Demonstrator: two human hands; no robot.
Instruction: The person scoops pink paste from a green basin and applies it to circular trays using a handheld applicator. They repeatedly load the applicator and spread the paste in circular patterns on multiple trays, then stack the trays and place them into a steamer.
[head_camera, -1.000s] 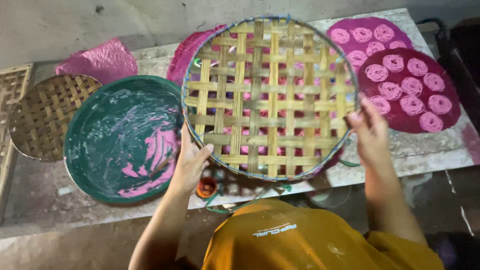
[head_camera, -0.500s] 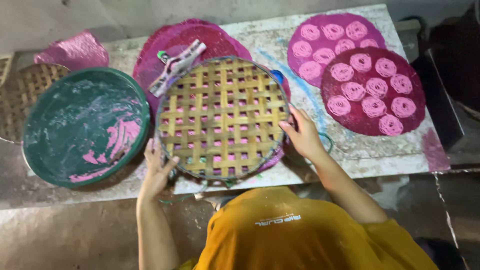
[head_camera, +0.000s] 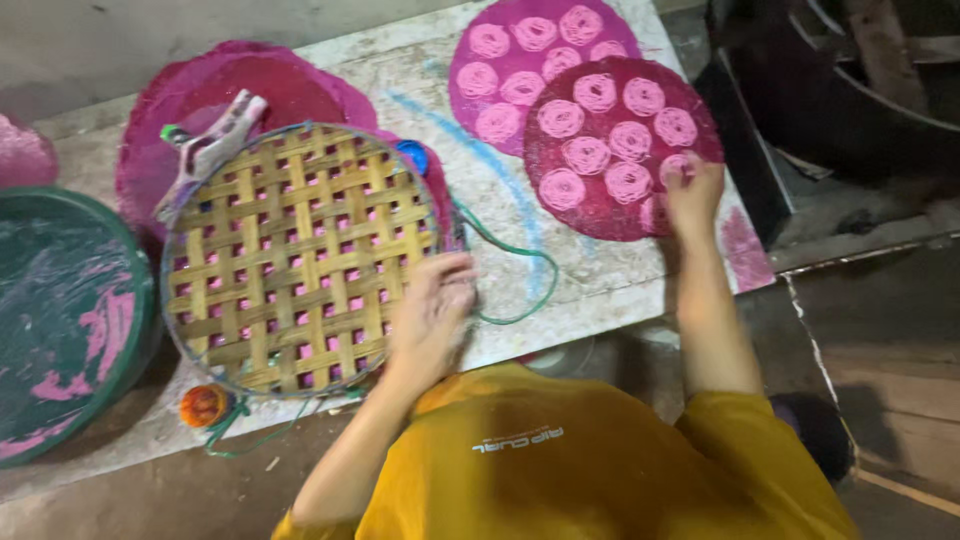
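Tray under left hand, right hand seemingly touching disc

Small food workshop, worn stained table, woven bamboo tray, pink noodle coils

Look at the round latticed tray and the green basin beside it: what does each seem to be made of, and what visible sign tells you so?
Round latticed tray: probably split bamboo or cane, matt tan; flat strips woven over and under, with open gaps and a thin hoop rim. Green basin: likely plastic or enamelled metal, which one is unclear; smooth, slightly glossy wall smeared with pink.
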